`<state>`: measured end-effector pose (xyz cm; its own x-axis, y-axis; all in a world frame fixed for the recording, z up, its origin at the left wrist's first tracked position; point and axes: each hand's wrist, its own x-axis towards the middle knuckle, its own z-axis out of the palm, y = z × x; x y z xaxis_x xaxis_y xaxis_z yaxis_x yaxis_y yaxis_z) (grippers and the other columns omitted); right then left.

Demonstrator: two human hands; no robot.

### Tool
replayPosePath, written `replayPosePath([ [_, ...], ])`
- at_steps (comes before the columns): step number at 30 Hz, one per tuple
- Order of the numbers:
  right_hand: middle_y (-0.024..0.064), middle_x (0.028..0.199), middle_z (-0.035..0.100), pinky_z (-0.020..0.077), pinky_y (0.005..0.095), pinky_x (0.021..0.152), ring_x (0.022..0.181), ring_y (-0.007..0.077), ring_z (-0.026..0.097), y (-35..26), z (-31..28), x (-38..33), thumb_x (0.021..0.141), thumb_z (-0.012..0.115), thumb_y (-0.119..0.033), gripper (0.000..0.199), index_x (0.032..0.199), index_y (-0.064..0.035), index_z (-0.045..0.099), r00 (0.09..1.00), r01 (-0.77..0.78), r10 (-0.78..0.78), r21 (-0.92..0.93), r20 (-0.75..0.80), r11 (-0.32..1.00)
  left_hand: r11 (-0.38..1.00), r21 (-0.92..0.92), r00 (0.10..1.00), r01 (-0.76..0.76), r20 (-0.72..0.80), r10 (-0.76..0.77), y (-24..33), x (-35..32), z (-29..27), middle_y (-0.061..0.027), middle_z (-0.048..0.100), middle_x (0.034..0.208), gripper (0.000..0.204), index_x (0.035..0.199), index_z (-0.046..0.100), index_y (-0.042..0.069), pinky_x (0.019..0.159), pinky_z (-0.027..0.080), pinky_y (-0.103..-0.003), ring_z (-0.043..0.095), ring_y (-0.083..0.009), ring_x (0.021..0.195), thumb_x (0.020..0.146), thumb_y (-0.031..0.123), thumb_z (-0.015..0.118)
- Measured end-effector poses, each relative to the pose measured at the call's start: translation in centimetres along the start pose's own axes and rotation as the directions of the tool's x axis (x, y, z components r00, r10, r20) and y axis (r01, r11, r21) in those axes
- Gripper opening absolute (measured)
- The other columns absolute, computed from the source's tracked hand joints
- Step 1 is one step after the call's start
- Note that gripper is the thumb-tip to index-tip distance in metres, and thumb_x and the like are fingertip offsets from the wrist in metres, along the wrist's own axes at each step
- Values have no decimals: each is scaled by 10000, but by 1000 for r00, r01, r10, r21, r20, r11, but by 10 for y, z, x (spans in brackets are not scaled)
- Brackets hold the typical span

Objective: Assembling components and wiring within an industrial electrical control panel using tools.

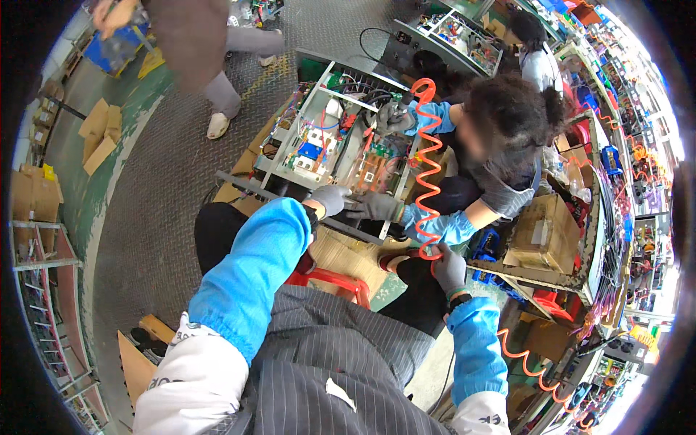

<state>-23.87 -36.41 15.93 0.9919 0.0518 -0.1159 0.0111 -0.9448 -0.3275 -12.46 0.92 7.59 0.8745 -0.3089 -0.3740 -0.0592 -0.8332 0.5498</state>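
Note:
A metal equipment chassis, open on top, lies in front of me with circuit boards and wires inside. My left hand, in a grey glove, is at its near edge with the fingers curled; whatever is between them is hidden. A co-worker's gloved hand meets the same edge just to the right, its fingertips close to mine. The co-worker's other glove reaches over the chassis's far right part. Lower right, my gloved right hand is closed round the lower end of a coiled orange hose.
A red stool stands below the chassis, over flattened cardboard. At right a workbench carries a cardboard box. A person in grey trousers stands at the upper left. Another opened chassis lies at the far right.

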Motion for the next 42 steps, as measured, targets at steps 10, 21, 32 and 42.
replayPosePath([
  [10, 180, 707, 638, 470, 462, 565, 682, 389, 639, 9, -9, 4, 936, 573, -342, 224, 951, -129, 640, 999, -43, 45, 150, -10, 988, 960, 268, 982, 76, 149, -119, -1, 63, 17, -161, 673, 1092, 480, 1303, 577, 204, 786, 523, -467, 662, -355, 953, 860, 65, 456],
  [21, 191, 716, 638, 469, 438, 559, 670, 378, 648, 16, -12, 9, 952, 558, -295, 240, 923, -69, 635, 993, -110, 100, 179, 63, 978, 906, 410, 966, -103, 258, -7, -8, 84, 30, -124, 680, 1023, 451, 1348, 534, 281, 736, 530, -460, 673, -335, 902, 930, 137, 444],
  [32, 195, 728, 635, 467, 446, 563, 686, 403, 637, 21, -9, 8, 960, 552, -316, 258, 912, -72, 618, 996, -78, 70, 175, 47, 981, 912, 408, 965, -43, 253, -67, 1, 92, 32, -102, 683, 1093, 362, 1219, 643, 238, 811, 530, -443, 659, -300, 1017, 911, 160, 469],
  [42, 193, 756, 649, 482, 436, 603, 724, 376, 659, 21, -9, 8, 953, 562, -313, 262, 941, -63, 640, 989, -131, 118, 178, 85, 975, 921, 372, 964, -119, 265, 18, 10, 93, 28, -125, 663, 1071, 385, 1247, 626, 210, 780, 526, -471, 660, -345, 944, 903, 137, 467],
])
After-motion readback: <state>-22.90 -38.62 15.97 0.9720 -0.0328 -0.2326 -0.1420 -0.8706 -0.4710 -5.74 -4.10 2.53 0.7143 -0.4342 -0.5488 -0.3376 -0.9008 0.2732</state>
